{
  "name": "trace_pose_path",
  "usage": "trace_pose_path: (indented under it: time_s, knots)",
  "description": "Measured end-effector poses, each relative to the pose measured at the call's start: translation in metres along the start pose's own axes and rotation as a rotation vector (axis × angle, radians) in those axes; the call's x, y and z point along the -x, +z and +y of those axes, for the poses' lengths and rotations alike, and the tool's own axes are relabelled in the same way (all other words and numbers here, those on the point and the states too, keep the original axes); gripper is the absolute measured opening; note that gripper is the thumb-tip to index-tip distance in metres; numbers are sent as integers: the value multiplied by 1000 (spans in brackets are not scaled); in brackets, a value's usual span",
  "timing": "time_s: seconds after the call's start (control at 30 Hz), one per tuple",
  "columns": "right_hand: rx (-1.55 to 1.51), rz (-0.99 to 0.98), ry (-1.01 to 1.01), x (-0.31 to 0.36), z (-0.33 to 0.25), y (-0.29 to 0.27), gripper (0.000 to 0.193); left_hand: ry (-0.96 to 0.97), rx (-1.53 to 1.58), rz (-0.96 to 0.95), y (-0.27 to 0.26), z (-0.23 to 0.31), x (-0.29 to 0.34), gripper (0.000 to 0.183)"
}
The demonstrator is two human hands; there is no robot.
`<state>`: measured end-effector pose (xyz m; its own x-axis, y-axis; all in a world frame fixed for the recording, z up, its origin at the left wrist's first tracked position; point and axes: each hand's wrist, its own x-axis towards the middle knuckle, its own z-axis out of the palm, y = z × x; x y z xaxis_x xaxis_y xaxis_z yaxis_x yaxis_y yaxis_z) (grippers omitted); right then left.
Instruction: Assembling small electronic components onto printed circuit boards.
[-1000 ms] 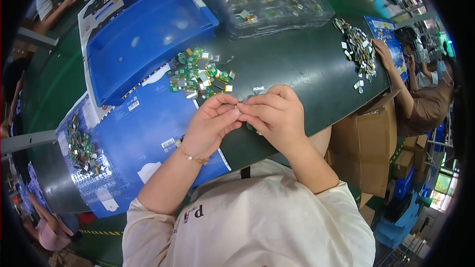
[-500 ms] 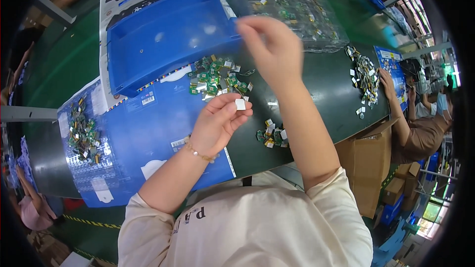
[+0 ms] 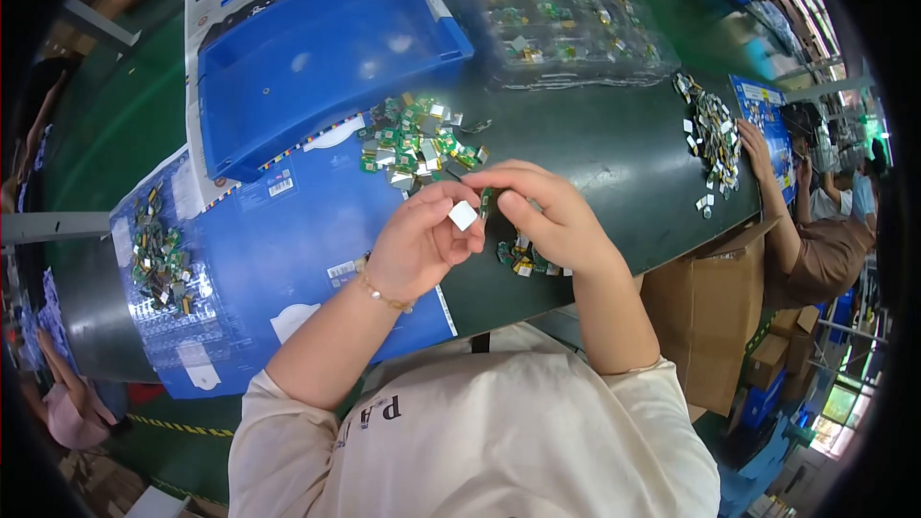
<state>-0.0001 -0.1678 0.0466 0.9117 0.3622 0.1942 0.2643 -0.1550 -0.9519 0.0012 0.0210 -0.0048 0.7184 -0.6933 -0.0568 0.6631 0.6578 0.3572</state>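
Note:
My left hand (image 3: 422, 230) pinches a small part with a white square face (image 3: 463, 216) between thumb and fingers. Close beside it, my right hand (image 3: 552, 211) grips a small green circuit board (image 3: 486, 202) by its edge. The two hands nearly meet above the dark table. Just beyond them lies a loose pile of green circuit boards with silver and white parts (image 3: 413, 142). A smaller cluster of similar boards (image 3: 523, 257) rests partly hidden below my right hand.
A blue plastic bin (image 3: 331, 62) stands at the far left on printed cardboard. Clear trays holding boards (image 3: 566, 14) are stacked at the back. Other board piles lie left (image 3: 161, 254) and right (image 3: 715, 139). An open carton (image 3: 705, 317) stands by the table edge; co-workers sit around.
My right hand has come down and toward me from beside the bin to my left hand, and now holds a green circuit board. The white-faced part has tilted in my left hand.

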Motion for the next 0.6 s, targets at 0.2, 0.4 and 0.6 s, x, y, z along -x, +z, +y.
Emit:
trace_pose_path:
  time_s: [0.2, 0.4, 0.6]
  knots:
    - [125, 37, 239, 40, 11, -9, 20, -138, -86, 80, 4, -3, -3, 24]
    - [-389, 164, 470, 48, 7, -5, 10, -75, -760, 141, 17, -8, -1, 20]
    - [-327, 136, 600, 47, -2, -13, 10, 13, -728, 147, 19, -13, -1, 17]
